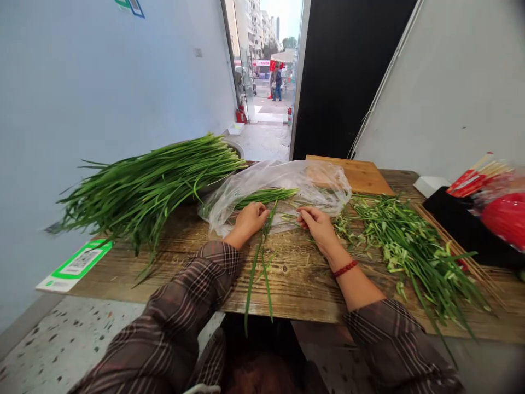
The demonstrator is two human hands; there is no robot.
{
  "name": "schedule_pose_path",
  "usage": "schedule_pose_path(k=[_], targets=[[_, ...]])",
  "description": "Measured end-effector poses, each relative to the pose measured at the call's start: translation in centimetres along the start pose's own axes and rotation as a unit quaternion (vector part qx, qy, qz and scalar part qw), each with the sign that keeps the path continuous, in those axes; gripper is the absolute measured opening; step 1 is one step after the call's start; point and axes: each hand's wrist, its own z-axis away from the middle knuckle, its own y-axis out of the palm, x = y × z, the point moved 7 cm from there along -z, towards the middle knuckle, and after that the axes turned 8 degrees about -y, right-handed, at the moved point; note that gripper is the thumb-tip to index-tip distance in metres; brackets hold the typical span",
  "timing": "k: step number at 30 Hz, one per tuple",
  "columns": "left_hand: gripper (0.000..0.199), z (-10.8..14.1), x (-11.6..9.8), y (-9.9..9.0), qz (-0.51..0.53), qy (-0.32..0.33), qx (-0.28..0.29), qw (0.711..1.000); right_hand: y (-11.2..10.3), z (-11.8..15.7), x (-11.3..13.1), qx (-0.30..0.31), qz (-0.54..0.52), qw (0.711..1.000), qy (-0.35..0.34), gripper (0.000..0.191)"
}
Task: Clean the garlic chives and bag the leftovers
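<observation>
Long green blades of garlic chive (pixel 257 268) hang from the closed fingers of my left hand (pixel 249 221), their tips reaching past the table's front edge. My right hand (pixel 318 225) is a little to the right, thumb and fingers pinched together; anything between them is too small to make out. Just beyond both hands lies a clear plastic bag (pixel 328 183), with a small bunch of chives (pixel 266 196) on it. A big heap of chives (pixel 164 180) rests in a metal bowl (pixel 234 148) on the left. To the right spreads a messy pile of chive scraps (pixel 394 235).
The wooden table (pixel 192 235) carries a cutting board (pixel 356 174) at the back. At right stands a black box (pixel 455 219) with red-wrapped chopsticks (pixel 471 180), beside thin wooden sticks (pixel 463 254). A green QR-code card (pixel 80 262) lies at the left edge. A person (pixel 278 83) is outside the doorway.
</observation>
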Motion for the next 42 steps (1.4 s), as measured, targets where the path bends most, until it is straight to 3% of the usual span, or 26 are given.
schedule_pose_path(k=[3, 7, 13, 17, 22, 26, 29, 32, 35, 38, 40, 42], targets=[[0.027, -0.6, -0.1, 0.8, -0.001, -0.015, -0.023, 1.0, 0.4, 0.0, -0.2, 0.009, 0.008, 1.0, 0.005, 0.036], [0.012, -0.5, -1.0, 1.1, 0.012, 0.02, -0.02, 1.0, 0.7, 0.1, -0.3, 0.012, 0.026, 1.0, 0.009, 0.038], [0.01, -0.3, -0.8, 0.2, 0.184, 0.056, -0.013, 0.981, 0.4, 0.0, -0.1, 0.011, 0.035, 0.999, 0.005, 0.035], [0.009, 0.1, -0.9, 0.6, 0.308, 0.042, 0.039, 0.95, 0.4, 0.0, -0.4, 0.014, 0.044, 0.999, 0.014, 0.035], [0.011, 1.2, -2.1, 2.0, 0.472, -0.009, 0.162, 0.867, 0.5, 0.1, -0.4, 0.005, 0.029, 0.999, 0.02, 0.039], [0.021, 2.3, -3.9, 2.2, 0.483, 0.037, 0.212, 0.849, 0.3, 0.2, -0.1, -0.009, 0.016, 0.999, 0.029, 0.044], [0.024, 2.8, -4.4, 2.3, 0.485, 0.045, 0.227, 0.844, 0.2, 0.3, 0.1, -0.006, 0.011, 1.0, 0.022, 0.037], [0.019, 2.6, -4.2, 1.9, 0.495, 0.039, 0.196, 0.846, 0.1, 0.4, 0.1, 0.004, 0.003, 1.0, 0.021, 0.033], [0.01, 1.8, -3.1, 0.5, 0.483, 0.038, 0.088, 0.871, 0.2, 0.4, 0.1, 0.019, -0.005, 1.0, 0.016, 0.032], [0.014, 1.3, -1.9, -0.5, 0.47, 0.021, 0.003, 0.882, 0.1, 0.4, 0.3, 0.029, -0.007, 1.0, 0.006, 0.03], [0.016, 1.2, -1.7, -0.4, 0.475, 0.005, 0.011, 0.88, 0.1, 0.4, 0.4, 0.035, -0.008, 0.999, 0.003, 0.029], [0.019, 1.5, -2.3, 0.2, 0.482, 0.006, 0.07, 0.873, 0.1, 0.4, 0.6, 0.038, -0.011, 0.999, -0.002, 0.028]])
